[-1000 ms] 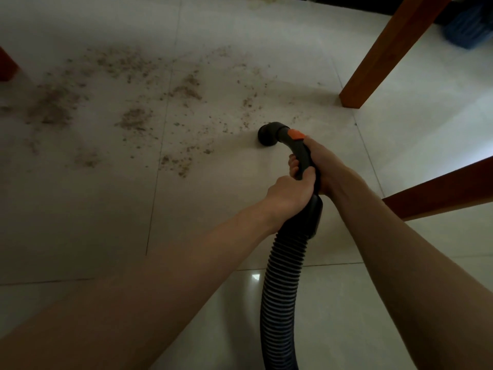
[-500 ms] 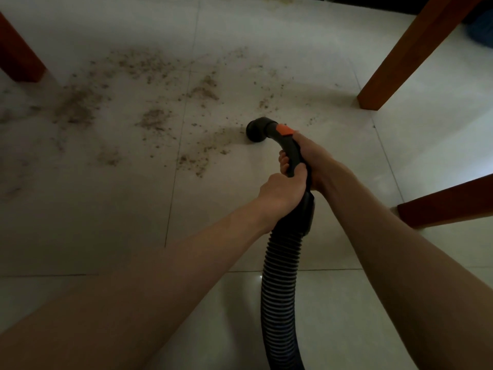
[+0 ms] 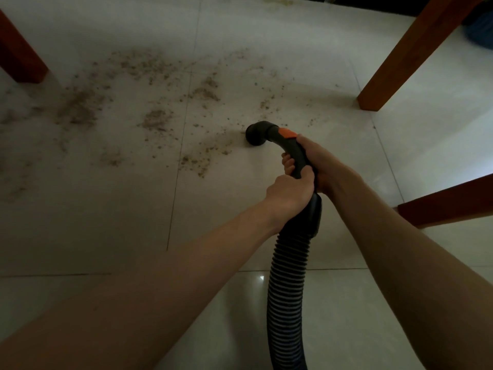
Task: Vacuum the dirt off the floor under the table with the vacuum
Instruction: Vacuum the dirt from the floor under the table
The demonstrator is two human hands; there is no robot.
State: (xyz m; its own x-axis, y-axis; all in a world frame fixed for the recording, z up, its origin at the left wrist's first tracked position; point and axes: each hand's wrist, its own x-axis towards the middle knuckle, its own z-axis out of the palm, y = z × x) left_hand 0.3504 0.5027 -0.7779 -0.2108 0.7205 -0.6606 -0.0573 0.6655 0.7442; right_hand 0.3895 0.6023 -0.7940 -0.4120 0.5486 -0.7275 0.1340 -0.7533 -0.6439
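Brown dirt [image 3: 154, 121] lies scattered in patches over the pale floor tiles under the table. The black vacuum handle [image 3: 294, 153] curves down to a round nozzle [image 3: 256, 133] set on the floor at the right edge of the dirt, with an orange button [image 3: 287, 133] on top. Its ribbed hose [image 3: 286, 297] runs back toward me. My right hand [image 3: 320, 166] grips the handle just behind the button. My left hand [image 3: 289, 193] grips the handle right below it, near the hose collar.
Wooden table legs stand at the far right [image 3: 394, 73] and far left [image 3: 20, 57]. Another wooden piece [image 3: 450, 204] reaches in from the right edge. A blue object [image 3: 480, 30] sits at the top right corner. Bright light falls on the tiles to the right.
The nozzle has slid slightly left into the dirt edge. My view has shifted left, so the left table leg shows more. Both hands keep their grip.
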